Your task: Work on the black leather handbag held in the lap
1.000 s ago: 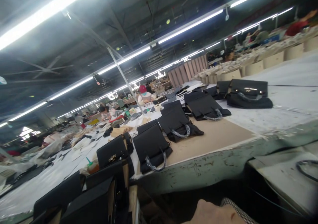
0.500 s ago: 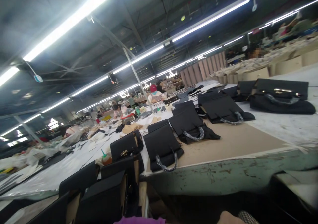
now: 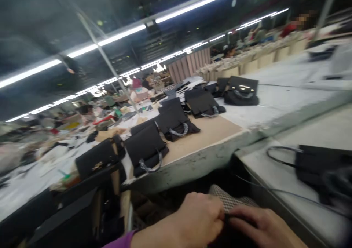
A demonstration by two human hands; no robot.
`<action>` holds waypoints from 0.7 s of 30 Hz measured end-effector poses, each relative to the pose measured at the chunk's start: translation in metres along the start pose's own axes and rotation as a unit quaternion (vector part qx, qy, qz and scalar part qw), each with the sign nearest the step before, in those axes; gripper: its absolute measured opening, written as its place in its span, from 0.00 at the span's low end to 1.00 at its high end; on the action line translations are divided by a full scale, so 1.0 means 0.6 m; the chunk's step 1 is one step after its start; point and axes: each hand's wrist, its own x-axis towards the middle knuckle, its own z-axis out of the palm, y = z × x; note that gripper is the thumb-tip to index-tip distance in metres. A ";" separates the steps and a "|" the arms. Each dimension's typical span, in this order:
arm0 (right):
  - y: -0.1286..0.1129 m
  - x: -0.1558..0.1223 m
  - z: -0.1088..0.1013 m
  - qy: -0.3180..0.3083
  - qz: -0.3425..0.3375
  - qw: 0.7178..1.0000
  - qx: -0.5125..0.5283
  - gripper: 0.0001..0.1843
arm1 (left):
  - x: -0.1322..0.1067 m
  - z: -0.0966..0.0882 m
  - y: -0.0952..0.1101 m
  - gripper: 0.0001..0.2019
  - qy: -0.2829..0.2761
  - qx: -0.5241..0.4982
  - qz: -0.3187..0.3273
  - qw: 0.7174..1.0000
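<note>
Brings right hand into view beside left hand, pinching checked cloth with both, lying right between; can't tell long axis.

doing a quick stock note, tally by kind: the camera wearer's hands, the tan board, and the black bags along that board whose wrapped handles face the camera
Left hand: 1
Right hand: 1
Tan board: 1
Black bags: 3
Total: 6

At the frame's bottom, left of centre, my feed shows me a purple sleeve ending partway down the left forearm; left hand and right hand are bare.
</note>
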 end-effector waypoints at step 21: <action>-0.024 -0.005 -0.005 0.002 0.101 0.990 0.095 0.08 | -0.001 0.033 -0.018 0.05 0.068 -0.262 -0.083 0.959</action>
